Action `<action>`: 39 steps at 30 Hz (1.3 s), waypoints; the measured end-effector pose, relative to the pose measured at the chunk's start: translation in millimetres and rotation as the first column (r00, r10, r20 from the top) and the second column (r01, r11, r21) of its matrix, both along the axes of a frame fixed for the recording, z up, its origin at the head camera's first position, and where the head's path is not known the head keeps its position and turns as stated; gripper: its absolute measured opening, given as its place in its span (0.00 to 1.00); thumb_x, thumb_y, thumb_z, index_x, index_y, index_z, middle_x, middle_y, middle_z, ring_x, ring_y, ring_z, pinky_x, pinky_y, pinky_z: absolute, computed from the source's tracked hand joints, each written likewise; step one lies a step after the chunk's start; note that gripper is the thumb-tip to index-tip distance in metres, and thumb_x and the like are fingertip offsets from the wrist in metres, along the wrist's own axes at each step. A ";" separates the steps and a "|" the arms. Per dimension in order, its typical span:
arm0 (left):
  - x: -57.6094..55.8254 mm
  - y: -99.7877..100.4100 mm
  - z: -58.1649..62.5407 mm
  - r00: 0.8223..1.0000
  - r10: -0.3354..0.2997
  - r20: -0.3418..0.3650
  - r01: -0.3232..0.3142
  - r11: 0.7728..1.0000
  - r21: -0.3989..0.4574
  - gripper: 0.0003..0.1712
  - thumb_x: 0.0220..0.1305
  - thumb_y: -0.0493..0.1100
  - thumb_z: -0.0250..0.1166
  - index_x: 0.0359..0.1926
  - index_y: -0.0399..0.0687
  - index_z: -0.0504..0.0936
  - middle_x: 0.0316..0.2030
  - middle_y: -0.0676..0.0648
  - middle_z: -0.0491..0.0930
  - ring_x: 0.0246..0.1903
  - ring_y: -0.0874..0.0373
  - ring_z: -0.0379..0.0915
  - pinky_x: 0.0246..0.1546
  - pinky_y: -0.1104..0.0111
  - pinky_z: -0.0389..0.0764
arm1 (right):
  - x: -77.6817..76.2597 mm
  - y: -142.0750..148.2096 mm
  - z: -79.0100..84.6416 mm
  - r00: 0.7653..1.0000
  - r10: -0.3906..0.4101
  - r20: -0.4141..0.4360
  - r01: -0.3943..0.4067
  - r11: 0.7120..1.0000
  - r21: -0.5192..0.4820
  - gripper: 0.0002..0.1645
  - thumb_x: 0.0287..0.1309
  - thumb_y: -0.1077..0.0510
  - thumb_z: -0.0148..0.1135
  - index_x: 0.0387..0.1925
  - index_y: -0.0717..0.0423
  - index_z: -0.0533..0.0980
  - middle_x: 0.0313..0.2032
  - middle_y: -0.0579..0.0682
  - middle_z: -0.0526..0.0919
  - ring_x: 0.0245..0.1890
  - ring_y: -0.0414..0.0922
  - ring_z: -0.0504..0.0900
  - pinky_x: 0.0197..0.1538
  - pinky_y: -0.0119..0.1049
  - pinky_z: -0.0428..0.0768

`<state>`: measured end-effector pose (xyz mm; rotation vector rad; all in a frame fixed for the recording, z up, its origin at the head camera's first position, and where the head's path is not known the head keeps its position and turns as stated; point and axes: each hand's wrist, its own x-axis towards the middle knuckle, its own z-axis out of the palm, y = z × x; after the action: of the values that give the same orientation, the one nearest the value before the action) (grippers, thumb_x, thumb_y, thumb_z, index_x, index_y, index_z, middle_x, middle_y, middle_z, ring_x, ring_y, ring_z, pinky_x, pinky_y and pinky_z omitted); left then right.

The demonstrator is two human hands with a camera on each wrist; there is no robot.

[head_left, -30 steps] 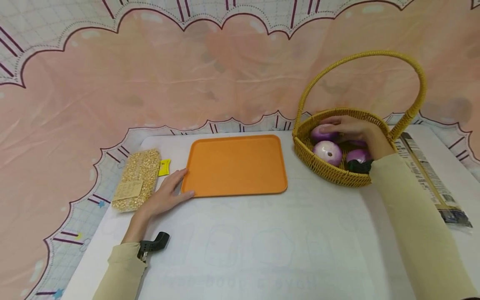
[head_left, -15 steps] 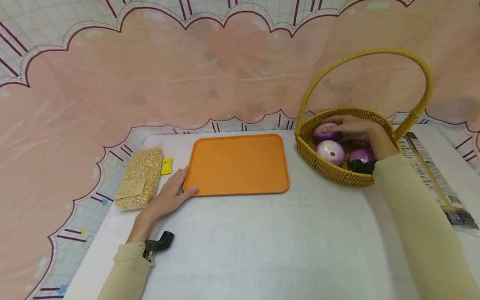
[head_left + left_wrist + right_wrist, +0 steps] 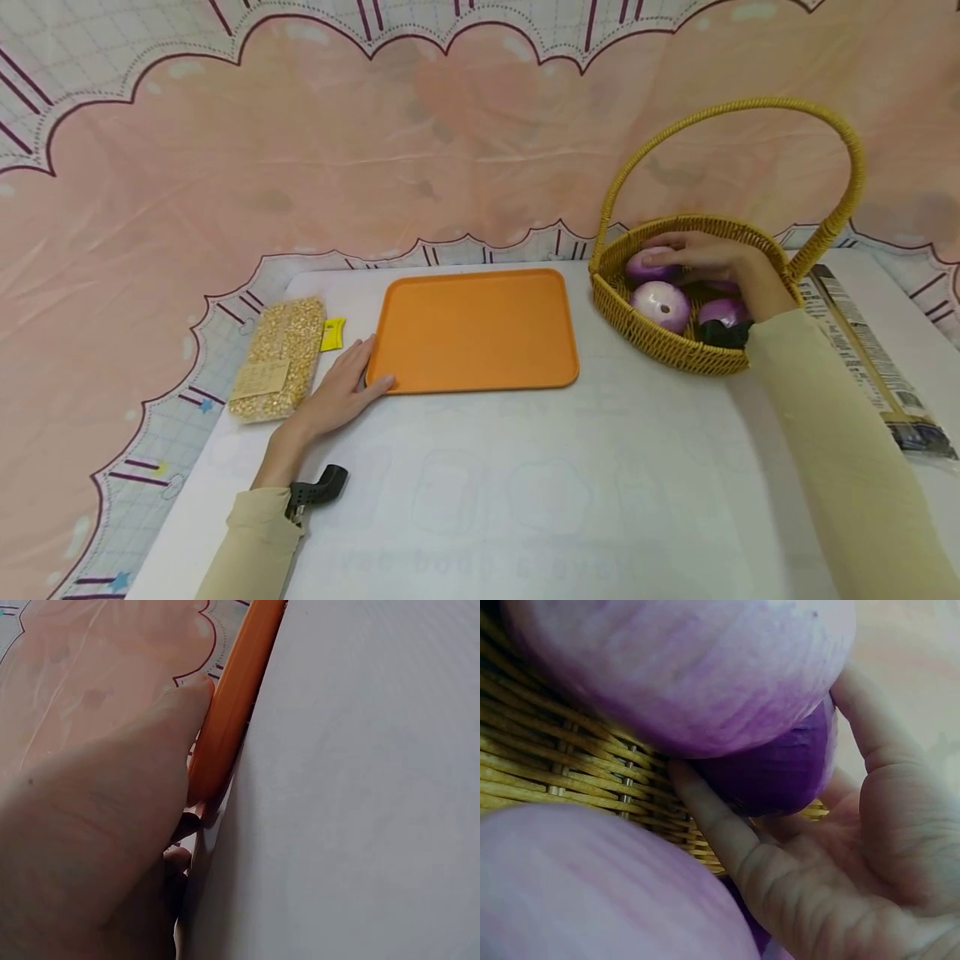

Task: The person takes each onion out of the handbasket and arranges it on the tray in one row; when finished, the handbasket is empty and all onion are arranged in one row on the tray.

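Note:
My left hand [image 3: 336,398] lies at the left corner of an orange tray [image 3: 472,329], its fingers extended along the side and its thumb on the rim. The left wrist view shows that thumb against the tray's edge [image 3: 229,697]. My right hand [image 3: 705,254] reaches into a yellow wicker basket [image 3: 637,333] and grips a purple onion [image 3: 651,263] near the basket's left end. In the right wrist view, thumb and fingers curl round the dark purple onion [image 3: 780,769], partly hidden by a paler one [image 3: 690,667]. Other onions [image 3: 660,305] sit in the basket.
A bag of corn kernels [image 3: 279,354] and a small yellow packet [image 3: 332,334] lie left of the tray. The basket's tall handle [image 3: 750,104] arches over my right hand. A long printed package [image 3: 870,358] lies to the right, beside my right sleeve.
The view has shifted slightly. Both hands keep their places, the left at the tray's corner and the right on the onion; the left fingers have settled a little closer along the tray's side.

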<state>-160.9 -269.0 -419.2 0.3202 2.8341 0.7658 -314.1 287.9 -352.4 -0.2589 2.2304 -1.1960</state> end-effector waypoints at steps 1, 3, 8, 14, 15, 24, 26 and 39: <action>-0.3 0.5 0.6 1.000 -0.005 -0.003 0.005 1.000 -0.001 0.51 0.68 0.65 0.53 0.77 0.46 0.39 0.77 0.40 0.42 0.77 0.41 0.32 0.74 0.41 0.42 | 0.2 0.2 0.6 1.000 -0.003 -0.002 0.003 1.000 0.000 0.42 0.67 0.42 0.54 0.74 0.57 0.53 0.70 0.59 0.60 0.65 0.50 0.67 0.66 0.47 0.73; -0.4 1.6 1.4 1.000 -0.006 -0.008 0.006 1.000 -0.002 0.51 0.68 0.65 0.53 0.77 0.45 0.39 0.77 0.40 0.42 0.77 0.41 0.32 0.74 0.42 0.42 | 0.6 0.6 1.1 1.000 -0.009 -0.002 0.009 1.000 -0.002 0.42 0.68 0.42 0.54 0.73 0.57 0.53 0.70 0.59 0.61 0.64 0.49 0.67 0.66 0.47 0.73; -0.5 2.7 1.7 1.000 -0.004 -0.004 0.004 1.000 -0.011 0.51 0.68 0.65 0.53 0.77 0.45 0.39 0.77 0.40 0.43 0.77 0.41 0.33 0.74 0.42 0.42 | 0.5 1.3 0.9 1.000 -0.017 -0.001 0.017 1.000 -0.024 0.40 0.68 0.45 0.54 0.73 0.58 0.54 0.69 0.59 0.63 0.58 0.41 0.73 0.61 0.40 0.77; 0.4 4.5 4.5 1.000 0.007 0.008 -0.007 1.000 -0.010 0.52 0.67 0.66 0.53 0.77 0.45 0.38 0.77 0.40 0.42 0.77 0.41 0.33 0.74 0.41 0.42 | -1.5 3.9 2.8 0.999 -0.020 -0.028 0.018 0.997 -0.076 0.37 0.69 0.45 0.53 0.72 0.58 0.57 0.65 0.54 0.67 0.54 0.35 0.75 0.62 0.42 0.77; 0.5 4.6 4.9 1.000 0.011 0.012 -0.011 1.000 -0.010 0.52 0.67 0.66 0.53 0.77 0.46 0.38 0.77 0.40 0.42 0.77 0.41 0.32 0.74 0.41 0.42 | -1.8 4.3 3.6 0.999 -0.020 -0.032 0.017 0.997 -0.081 0.37 0.69 0.45 0.53 0.72 0.58 0.58 0.65 0.53 0.67 0.54 0.34 0.75 0.63 0.43 0.76; 2.7 9.1 7.5 0.998 0.033 0.050 -0.032 0.999 -0.020 0.53 0.67 0.68 0.52 0.77 0.46 0.37 0.77 0.40 0.41 0.77 0.40 0.32 0.74 0.41 0.41 | -2.6 12.1 6.1 1.000 -0.016 -0.021 0.014 0.997 -0.079 0.37 0.70 0.45 0.52 0.72 0.57 0.57 0.66 0.53 0.66 0.54 0.33 0.74 0.64 0.44 0.76; 2.7 10.3 9.1 0.998 0.034 0.050 -0.033 0.999 -0.024 0.53 0.67 0.67 0.52 0.77 0.45 0.37 0.77 0.40 0.41 0.77 0.40 0.31 0.74 0.41 0.41 | -2.7 14.0 7.1 0.999 -0.014 -0.034 0.011 0.996 -0.092 0.36 0.70 0.46 0.51 0.72 0.57 0.57 0.65 0.51 0.67 0.54 0.32 0.74 0.64 0.46 0.75; 4.0 12.9 10.0 0.999 0.020 0.033 -0.018 0.999 -0.039 0.53 0.68 0.67 0.51 0.77 0.41 0.39 0.77 0.38 0.42 0.77 0.39 0.32 0.74 0.41 0.41 | 22.7 12.5 37.3 0.984 -0.178 0.017 0.147 0.750 -0.645 0.18 0.71 0.59 0.49 0.59 0.55 0.74 0.53 0.43 0.79 0.51 0.37 0.80 0.48 0.37 0.85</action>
<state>-157.0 -256.1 -409.2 0.2727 2.8210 0.7126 -291.4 300.4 -315.1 -0.3648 1.8178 -2.0606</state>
